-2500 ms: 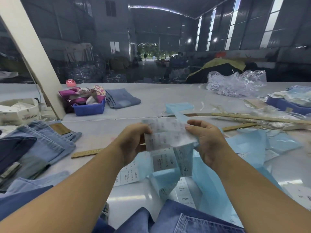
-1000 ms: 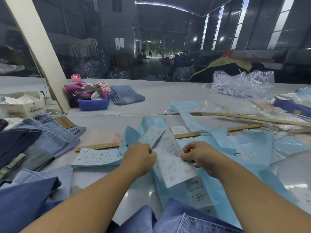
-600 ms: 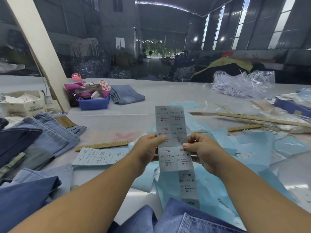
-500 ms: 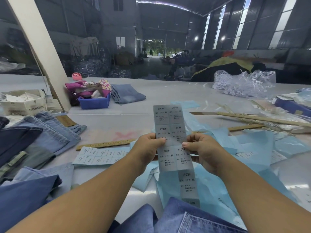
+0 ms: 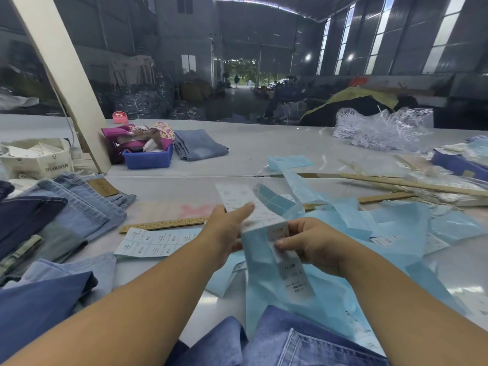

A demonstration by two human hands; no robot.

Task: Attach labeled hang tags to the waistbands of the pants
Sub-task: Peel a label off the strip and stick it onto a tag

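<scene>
Label strip [image 5: 264, 228]: a white strip of printed size stickers on pale blue backing, bent over between both hands above the bench [image 5: 264, 149]; its upper part is blurred.
Right hand [image 5: 314, 244]: thumb and fingers pinch the strip's lower part, near a sticker whose print is too soft to read.
Left hand [image 5: 227, 228]: fingers extended, lying flat against the strip's upper part, not curled around it.
Pants [image 5: 303, 342]: blue denim at the near edge, below the hands; more jeans [image 5: 79, 207] stacked at left. No hang tag is attached in view.
Loose sheet [image 5: 155, 243]: another sticker sheet lies flat by a wooden ruler [image 5: 163, 224].
Risk, tearing: a sticker could likely rip or crease if peeled against the fold.
Risk, mix-up: discarded blue backing paper [image 5: 396, 228] litters the bench, so a peeled label might stick to scrap or the wrong size be taken.
</scene>
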